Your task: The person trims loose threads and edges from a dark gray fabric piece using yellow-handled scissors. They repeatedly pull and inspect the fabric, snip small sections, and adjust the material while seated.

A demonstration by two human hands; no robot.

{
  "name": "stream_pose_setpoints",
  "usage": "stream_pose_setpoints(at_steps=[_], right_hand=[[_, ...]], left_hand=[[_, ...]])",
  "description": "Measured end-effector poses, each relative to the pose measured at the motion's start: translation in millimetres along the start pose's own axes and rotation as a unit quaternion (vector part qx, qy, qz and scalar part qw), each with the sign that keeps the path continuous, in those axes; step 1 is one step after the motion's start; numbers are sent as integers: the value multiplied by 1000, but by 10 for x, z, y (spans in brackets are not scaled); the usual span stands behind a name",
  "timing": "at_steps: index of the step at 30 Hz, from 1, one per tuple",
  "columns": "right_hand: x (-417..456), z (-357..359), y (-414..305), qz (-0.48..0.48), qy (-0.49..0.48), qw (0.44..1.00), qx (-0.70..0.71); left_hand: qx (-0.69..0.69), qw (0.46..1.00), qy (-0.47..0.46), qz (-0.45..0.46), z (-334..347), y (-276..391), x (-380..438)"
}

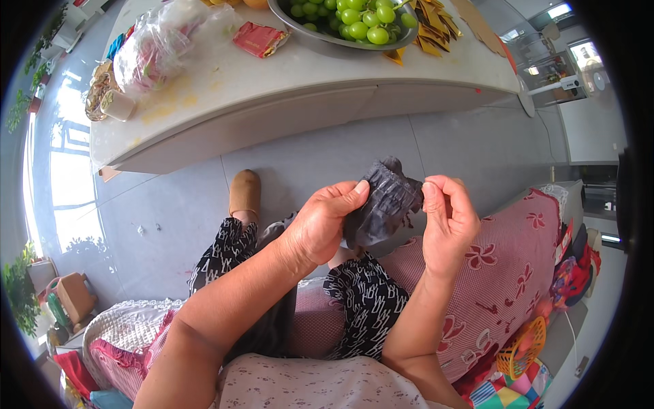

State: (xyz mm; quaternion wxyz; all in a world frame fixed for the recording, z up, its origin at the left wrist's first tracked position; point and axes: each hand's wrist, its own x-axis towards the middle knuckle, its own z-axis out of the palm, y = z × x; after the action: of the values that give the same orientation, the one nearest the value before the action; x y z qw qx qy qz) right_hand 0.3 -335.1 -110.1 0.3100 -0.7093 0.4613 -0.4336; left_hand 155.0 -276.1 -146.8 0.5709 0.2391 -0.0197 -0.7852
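Between my two hands is a dark grey cloth piece with a gathered, elastic-looking edge (386, 199). My left hand (332, 220) grips its left side, thumb on top. At its right edge, my right hand (447, 217) pinches the fabric between thumb and fingers. More dark cloth (271, 317) lies across my lap and between my legs; whether it joins the held piece cannot be told. Below are my black-and-white patterned trousers (365, 301) and a tan slipper (245, 194) on one foot.
Ahead, a pale table (245, 92) bears a metal bowl (337, 43) of green grapes (378, 35), a plastic bag (153, 56), a red packet (259, 39) and yellow wrappers (434, 25). I sit on a red-and-white patterned cover (506, 255). An orange basket (521, 347) stands at right.
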Motion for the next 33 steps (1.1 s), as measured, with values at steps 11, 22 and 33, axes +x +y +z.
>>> stream_pose_setpoints(at_steps=[11,22,33], right_hand=[[5,85,-21,-130,-43,982,-128],[187,-254,312,159,153,961,-166],[-122,146,65,174,-141,945,236]], left_hand=[[20,1000,12,-11,-36,-4,0],[14,1000,7,-1,-59,-1,-6],[178,971,53,149,11,-107,4]])
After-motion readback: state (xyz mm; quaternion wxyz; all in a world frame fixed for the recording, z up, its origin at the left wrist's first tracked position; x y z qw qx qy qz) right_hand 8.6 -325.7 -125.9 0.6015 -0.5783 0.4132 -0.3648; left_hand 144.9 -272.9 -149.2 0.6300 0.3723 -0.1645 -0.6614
